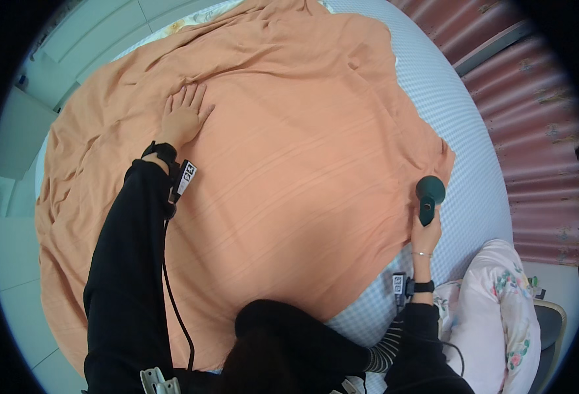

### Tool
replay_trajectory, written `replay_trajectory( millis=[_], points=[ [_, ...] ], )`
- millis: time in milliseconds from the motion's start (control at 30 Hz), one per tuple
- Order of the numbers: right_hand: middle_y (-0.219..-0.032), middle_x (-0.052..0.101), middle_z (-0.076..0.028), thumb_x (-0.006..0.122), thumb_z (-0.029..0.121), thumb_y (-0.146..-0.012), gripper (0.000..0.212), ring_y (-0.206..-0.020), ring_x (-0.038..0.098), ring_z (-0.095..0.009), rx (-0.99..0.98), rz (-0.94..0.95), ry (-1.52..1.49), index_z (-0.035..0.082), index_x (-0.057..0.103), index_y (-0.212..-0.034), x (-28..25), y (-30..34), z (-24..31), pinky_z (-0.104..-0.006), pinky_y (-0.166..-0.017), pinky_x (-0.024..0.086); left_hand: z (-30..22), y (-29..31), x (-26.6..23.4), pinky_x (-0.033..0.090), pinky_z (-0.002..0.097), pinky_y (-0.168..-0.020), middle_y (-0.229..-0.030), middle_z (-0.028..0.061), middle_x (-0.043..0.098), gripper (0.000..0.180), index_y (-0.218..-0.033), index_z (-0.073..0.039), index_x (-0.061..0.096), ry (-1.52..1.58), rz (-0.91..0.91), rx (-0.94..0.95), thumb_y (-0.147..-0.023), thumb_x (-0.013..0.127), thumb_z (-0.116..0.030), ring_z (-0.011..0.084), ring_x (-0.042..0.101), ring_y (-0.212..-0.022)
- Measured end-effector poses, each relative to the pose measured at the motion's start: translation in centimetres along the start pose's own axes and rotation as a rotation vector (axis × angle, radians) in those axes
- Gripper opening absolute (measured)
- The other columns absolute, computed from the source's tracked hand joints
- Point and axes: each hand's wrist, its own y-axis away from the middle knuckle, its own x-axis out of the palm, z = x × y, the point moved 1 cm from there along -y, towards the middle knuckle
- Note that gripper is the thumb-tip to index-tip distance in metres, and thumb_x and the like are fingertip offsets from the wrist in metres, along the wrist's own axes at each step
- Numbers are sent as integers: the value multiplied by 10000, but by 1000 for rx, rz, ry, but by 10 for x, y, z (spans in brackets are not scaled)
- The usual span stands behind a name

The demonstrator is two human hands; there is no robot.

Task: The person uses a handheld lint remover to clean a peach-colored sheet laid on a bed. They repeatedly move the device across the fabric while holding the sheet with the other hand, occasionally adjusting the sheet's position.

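Note:
An orange blanket [270,151] with faint stripes is spread over the bed, smooth in the middle and wrinkled along its left and far parts. My left hand [182,121] lies flat on its upper left area, fingers stretched out and holding nothing. At the right edge of the blanket, my right hand [426,230] is wrapped around the handle of a dark green fabric shaver [430,190]. The shaver's round head points away from me, over the cloth near the blanket's right corner. Its underside is hidden, so I cannot tell whether it touches the fabric.
A blue-and-white checked sheet [460,125] shows along the right side of the bed. Rolled floral bedding [493,308] lies at the lower right, beside a chair [552,328]. Pink curtains [532,144] hang on the right, and white cabinets [99,39] stand at the far left.

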Motion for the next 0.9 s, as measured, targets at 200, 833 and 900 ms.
replay_trajectory(
  millis=[200, 833, 900],
  points=[
    [-856, 633, -210, 699, 258, -778, 337, -780, 617, -344, -21, 35, -53, 0, 603, -972, 1, 27, -11, -381, -700, 474, 2, 79, -40, 156, 445, -1109, -1501, 113, 214, 590, -1446, -116, 232, 247, -163, 59, -943, 434, -351, 300, 184, -1386],
    [-456, 430, -17, 477, 528, -905, 517, -328, 391, -87, 542, 1168, -838, 59, 501, -690, -2, 180, 239, -211, -315, 302, 10, 382, -92, 383, 321, -983, -1291, 202, 494, 323, -1170, 15, 558, 1199, -102, -641, -886, 546, -139, 278, 474, -1208],
    [-470, 430, -15, 492, 511, -905, 500, -331, 395, -87, 501, 1214, -809, 55, 500, -701, -1, 196, 251, -212, -316, 310, 12, 384, -89, 388, 330, -977, -1294, 205, 488, 302, -1140, 8, 580, 1204, -124, -657, -878, 550, -140, 298, 471, -1208]
  ],
)
